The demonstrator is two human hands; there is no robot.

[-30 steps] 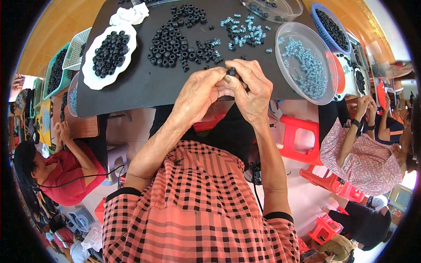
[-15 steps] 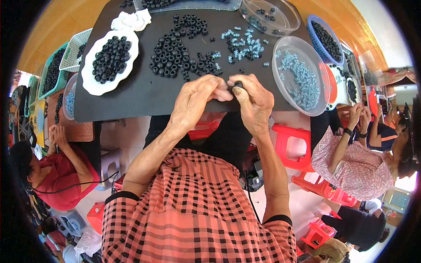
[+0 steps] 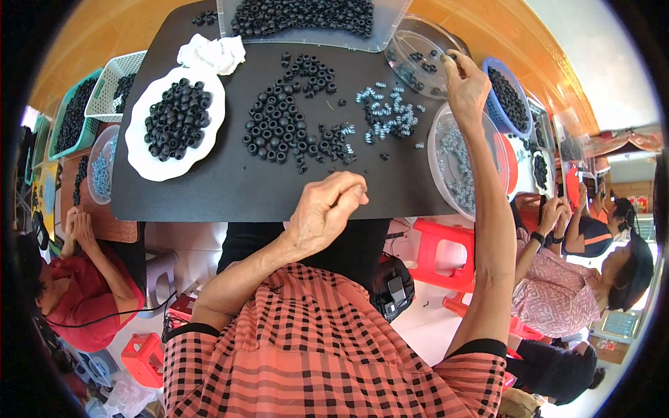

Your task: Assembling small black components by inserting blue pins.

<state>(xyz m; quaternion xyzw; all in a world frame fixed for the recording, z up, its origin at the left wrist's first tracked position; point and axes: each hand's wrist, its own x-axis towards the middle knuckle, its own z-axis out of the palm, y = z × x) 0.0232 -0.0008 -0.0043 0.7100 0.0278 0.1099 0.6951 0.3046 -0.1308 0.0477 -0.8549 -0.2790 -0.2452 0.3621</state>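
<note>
Black desk point(image 3: 209, 202) with rounded corners. Left: scalloped white plate point(image 3: 136, 143); beyond it, crumpled white tissue point(image 3: 211, 54). Far edge: clear box point(image 3: 380, 28). Centre: loose black beads point(image 3: 277, 120); to their right, blue striped beads point(image 3: 383, 110). Right: two round containers, a far clear dish point(image 3: 404, 52) and a near clear dish point(image 3: 435, 155).

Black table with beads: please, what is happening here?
A person is handling beads. The right hand is over the far clear dish, apparently pinching a dark bead. The left hand is curled by the near table edge; I cannot see inside it. More beads lie on the table and a white plate.
</note>
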